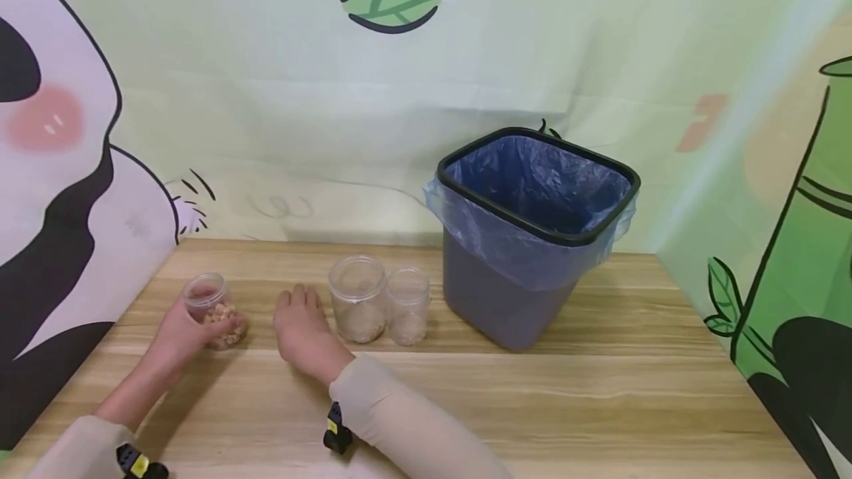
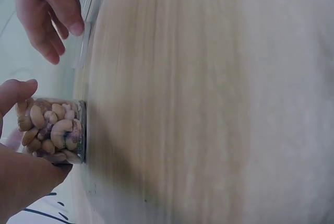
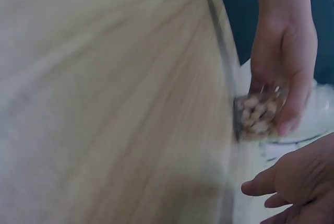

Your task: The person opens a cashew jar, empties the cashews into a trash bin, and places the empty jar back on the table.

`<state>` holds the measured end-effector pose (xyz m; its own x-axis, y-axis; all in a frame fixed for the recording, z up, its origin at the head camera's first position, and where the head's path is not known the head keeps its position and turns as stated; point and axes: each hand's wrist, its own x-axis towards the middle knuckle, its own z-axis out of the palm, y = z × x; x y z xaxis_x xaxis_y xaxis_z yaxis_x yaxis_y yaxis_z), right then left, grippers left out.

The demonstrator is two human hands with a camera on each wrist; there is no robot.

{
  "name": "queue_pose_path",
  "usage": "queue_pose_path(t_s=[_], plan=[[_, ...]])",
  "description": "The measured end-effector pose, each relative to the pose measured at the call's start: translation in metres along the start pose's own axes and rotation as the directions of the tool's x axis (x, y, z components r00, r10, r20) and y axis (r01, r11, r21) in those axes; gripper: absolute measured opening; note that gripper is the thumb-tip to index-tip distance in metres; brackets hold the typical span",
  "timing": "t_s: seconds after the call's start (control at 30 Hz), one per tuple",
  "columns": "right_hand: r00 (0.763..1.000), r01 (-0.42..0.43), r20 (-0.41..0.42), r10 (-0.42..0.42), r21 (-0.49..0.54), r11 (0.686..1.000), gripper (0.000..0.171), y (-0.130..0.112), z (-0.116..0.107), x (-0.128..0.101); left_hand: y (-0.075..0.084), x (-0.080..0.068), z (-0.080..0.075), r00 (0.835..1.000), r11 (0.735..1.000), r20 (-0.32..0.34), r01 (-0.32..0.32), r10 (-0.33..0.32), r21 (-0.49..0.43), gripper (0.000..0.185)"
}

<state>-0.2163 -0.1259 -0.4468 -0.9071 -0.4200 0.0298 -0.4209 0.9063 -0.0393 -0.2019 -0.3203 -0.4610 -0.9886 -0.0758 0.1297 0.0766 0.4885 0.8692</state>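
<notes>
Bright, even light, soft shadows; both wrist views motion-blurred.

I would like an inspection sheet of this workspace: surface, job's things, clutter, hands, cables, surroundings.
Surface: wooden table, light grain, bare at the front.
Job's things: jar of cashews, clear, no lid, standing on the table.
Clutter: larger clear jar and smaller clear jar, side by side, each with a little filling at the bottom; grey waste bin with blue liner, to their right.
Hands: left hand grips the jar of cashews; right hand rests on the table between the jars, holding nothing.
Cables: nothing seen.
Surroundings: cartoon backdrop with a leaf, a panda and bamboo.
</notes>
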Motion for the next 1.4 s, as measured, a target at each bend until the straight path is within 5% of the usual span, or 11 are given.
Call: queue_pose_path(t_s=[0.23,0.4,0.6,0.97,1.4], plan=[[0.999,0.004,-0.037,-0.006,-0.048,0.999,0.044,-0.001,-0.012,-0.025,0.007,0.000,0.002,1.000,1.000,-0.006,-0.006,0.006,0.017,0.072],[0.997,0.076,0.041,-0.073,-0.081,0.994,0.038,-0.001,-0.019,-0.036,0.011,0.000,0.003,1.000,0.999,-0.010,0.000,0.001,0.040,0.073],[0.989,0.102,0.116,-0.095,-0.055,0.993,0.037,-0.001,-0.017,-0.030,0.012,0.002,0.010,1.000,1.000,-0.008,-0.014,0.014,0.020,0.071],[0.990,0.059,0.131,-0.056,-0.022,0.998,0.046,0.014,-0.008,-0.009,0.023,-0.002,0.019,0.999,0.999,0.033,-0.027,0.026,0.030,0.071],[0.975,0.217,0.024,-0.221,0.104,0.971,0.046,0.024,-0.047,-0.025,0.033,0.001,0.025,0.997,0.998,0.047,-0.056,0.055,0.018,0.067]])
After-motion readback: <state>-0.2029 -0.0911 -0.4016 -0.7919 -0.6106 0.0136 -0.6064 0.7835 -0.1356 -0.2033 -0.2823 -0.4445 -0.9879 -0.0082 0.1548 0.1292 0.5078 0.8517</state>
